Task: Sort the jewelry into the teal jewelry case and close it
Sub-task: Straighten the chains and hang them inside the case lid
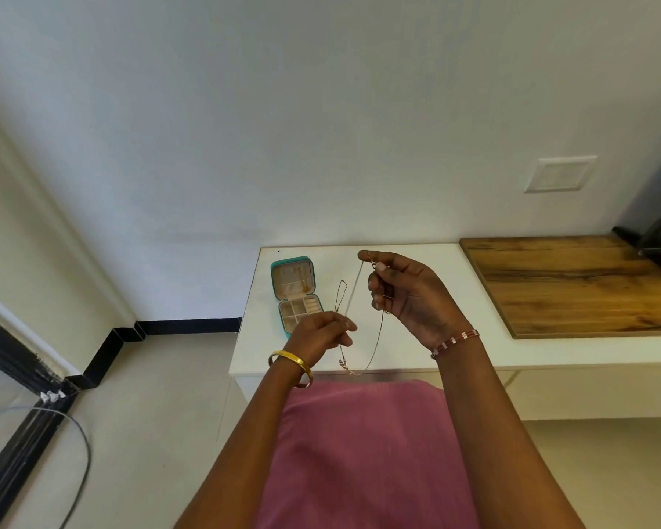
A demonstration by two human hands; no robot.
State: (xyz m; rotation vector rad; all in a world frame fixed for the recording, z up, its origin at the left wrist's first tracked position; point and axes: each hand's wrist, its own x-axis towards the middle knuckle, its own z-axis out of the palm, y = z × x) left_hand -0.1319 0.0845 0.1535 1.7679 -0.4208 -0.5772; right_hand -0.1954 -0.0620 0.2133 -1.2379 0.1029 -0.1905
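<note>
Gold-coloured and very thin, the long chain necklace (353,318) hangs in the air between my two hands, clear of the white bench (359,360). My right hand (409,295) is the higher one, its fingers (374,266) pinched on the chain near one end. From there the strand drops in a long loop down past my left hand (321,334), which sits lower and to the left, its fingers (346,326) curled and pinching another part of the chain. The lowest bend, carrying what looks like a small pendant or clasp, dangles below both sets of fingers near the bench's front edge; I cannot tell which it is.

What matters for the coming move, as I judge it: the open teal jewelry case (296,295) lies on the bench to the left of and beyond my left fingers, partly hidden behind that hand, with its lid laid open on the far side and its divided tray nearer. The left hand is plainly the closer one. The chain's long axis runs roughly vertical, so it would have to be gathered or lowered end-first. A tangle in the loop is the risk. Some chain already seems to lie in the lid.
</note>
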